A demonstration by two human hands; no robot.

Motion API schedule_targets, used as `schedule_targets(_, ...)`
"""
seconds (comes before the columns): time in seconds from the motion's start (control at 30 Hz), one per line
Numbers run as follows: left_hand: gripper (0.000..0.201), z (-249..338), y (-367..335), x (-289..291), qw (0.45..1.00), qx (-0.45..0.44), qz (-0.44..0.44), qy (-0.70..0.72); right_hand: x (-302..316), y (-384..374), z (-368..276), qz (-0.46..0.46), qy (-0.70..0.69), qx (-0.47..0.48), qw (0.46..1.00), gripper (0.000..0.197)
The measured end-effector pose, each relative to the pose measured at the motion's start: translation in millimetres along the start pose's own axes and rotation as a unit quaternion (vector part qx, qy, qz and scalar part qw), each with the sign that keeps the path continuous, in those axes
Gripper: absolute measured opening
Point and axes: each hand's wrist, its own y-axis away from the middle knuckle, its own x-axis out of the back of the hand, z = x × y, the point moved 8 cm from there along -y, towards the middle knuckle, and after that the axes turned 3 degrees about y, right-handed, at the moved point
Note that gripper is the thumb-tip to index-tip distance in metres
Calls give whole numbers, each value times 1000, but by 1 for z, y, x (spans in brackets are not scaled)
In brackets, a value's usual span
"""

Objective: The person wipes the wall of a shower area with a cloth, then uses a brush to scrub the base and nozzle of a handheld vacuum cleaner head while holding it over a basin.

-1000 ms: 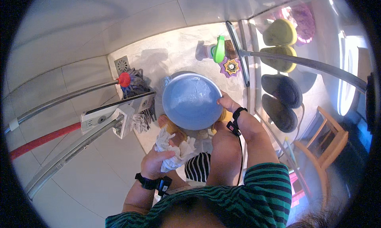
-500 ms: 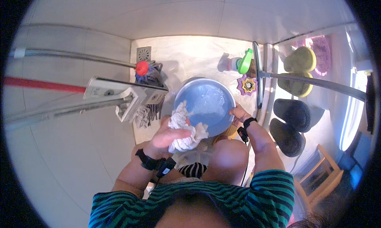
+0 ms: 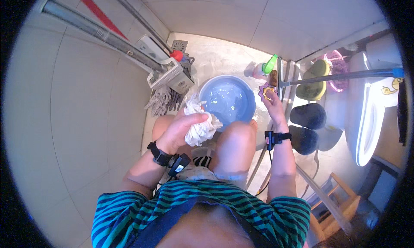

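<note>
My left hand (image 3: 179, 129) is closed round a crumpled white cloth (image 3: 202, 129), held over the near left rim of a round blue basin (image 3: 251, 112). Shallow water (image 3: 226, 99) with bright glints fills the bottom of the basin. To the basin's right, my right hand (image 3: 274, 106) has its fingers and thumb closed on a star-shaped purple and yellow scrubbing pad (image 3: 264, 90), whose near part the fingers hide. A bottle with a bright green spray head (image 3: 270, 64) stands just beyond the pad.
At the left, mops (image 3: 161, 97) and a white squeezing head (image 3: 172, 77) lean near a floor drain (image 3: 179, 45). A long-handled squeegee (image 3: 281, 71) stands at the right. Past it are green slippers (image 3: 312, 80), dark slippers (image 3: 308, 115), a toilet (image 3: 366, 118) and a wooden stool (image 3: 340, 200).
My right hand has left the basin's rim and moved right onto the star-shaped pad. The left hand keeps the cloth. The whole view has turned and shifted.
</note>
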Motion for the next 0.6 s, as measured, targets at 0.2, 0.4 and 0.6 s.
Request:
schedule_targets(0.2, 28, 5, 26, -7, 998, -56, 8, 27, -42, 105, -160, -78, -38, 165, 982, 38)
schedule_targets(0.4, 22, 19, 32, -7, 992, -123, -17, -3, -107, 153, -204, -112, -23, 204, 972, 42)
schedule_targets(0.6, 17, 25, 35, -2, 984, -172, -40, -11, -141, 145, -192, -143, -66, 216, 964, 34)
